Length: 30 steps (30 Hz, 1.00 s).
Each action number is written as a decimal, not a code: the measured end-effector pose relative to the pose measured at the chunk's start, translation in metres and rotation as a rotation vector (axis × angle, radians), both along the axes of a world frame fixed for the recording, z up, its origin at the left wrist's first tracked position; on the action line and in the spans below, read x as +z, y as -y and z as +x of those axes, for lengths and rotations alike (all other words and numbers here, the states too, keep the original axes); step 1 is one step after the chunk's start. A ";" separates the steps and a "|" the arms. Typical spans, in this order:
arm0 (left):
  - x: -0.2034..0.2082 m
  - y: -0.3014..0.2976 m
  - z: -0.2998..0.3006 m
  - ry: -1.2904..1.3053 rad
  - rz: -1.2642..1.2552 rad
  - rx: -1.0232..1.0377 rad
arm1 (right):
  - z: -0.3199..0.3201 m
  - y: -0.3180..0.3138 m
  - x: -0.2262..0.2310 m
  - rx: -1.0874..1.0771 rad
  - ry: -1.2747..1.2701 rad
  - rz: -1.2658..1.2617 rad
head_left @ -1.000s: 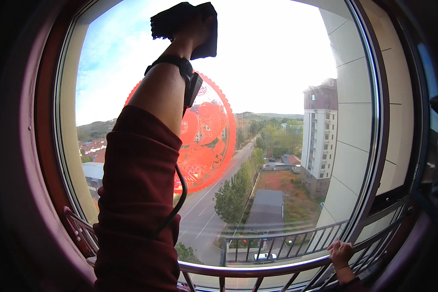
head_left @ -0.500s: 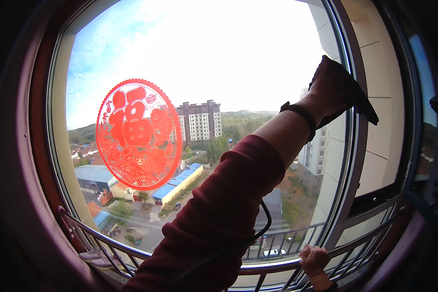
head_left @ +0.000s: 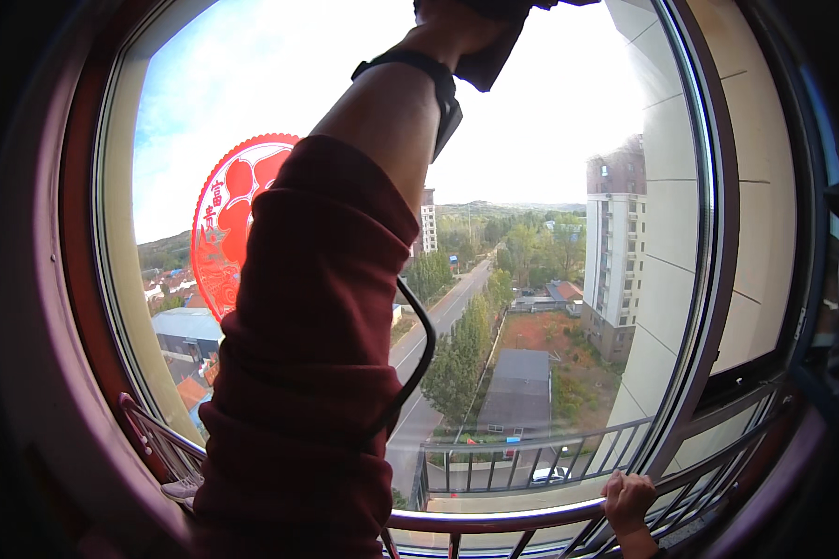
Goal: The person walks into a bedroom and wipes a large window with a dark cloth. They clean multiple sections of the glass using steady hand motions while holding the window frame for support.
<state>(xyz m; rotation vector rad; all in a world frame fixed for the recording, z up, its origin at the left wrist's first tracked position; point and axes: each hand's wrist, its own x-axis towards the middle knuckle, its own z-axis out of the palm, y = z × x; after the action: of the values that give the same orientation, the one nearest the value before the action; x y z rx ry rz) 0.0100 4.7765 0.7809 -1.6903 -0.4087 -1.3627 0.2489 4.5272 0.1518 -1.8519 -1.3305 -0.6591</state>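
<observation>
My left hand (head_left: pixel 449 32) is raised to the top of the view, in front of the large window pane (head_left: pixel 550 112). It is closed around a dark cloth (head_left: pixel 492 58), whose lower corner hangs down; the fingers are mostly hidden by the cloth and the frame's top edge. A maroon sleeve is pushed up the left forearm, with a black band at the wrist. Low on the right, my right hand (head_left: pixel 629 497) grips the metal railing (head_left: pixel 522 519) that runs across the window's bottom.
A round red paper-cut decoration (head_left: pixel 222 247) is on the pane at left, partly behind my sleeve. The window's frame post (head_left: pixel 718 214) stands at right. A black cable (head_left: pixel 427 349) loops beside my left arm. Pale shoes (head_left: pixel 183 489) sit at lower left. Outside are buildings and a road.
My left hand has swept the cloth from the pane's right edge leftward and up to the top. The arm now covers part of the red decoration. My right hand stays on the railing.
</observation>
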 end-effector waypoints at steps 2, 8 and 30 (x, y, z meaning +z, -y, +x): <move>0.018 -0.031 -0.065 0.106 -0.061 -0.002 | 0.003 -0.002 -0.004 0.008 0.000 0.024; 0.036 -0.108 -0.273 0.387 -0.182 -0.018 | 0.013 -0.006 -0.016 -0.045 -0.084 0.034; -0.265 -0.229 -0.708 0.858 -0.327 -0.062 | -0.003 -0.017 -0.025 -0.134 -0.072 -0.206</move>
<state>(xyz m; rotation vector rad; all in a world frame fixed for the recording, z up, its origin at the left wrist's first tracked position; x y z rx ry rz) -0.6981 5.0056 0.5156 -1.2790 -1.1146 -2.1245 0.2455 4.5444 0.1264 -2.1254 -1.2750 -0.5336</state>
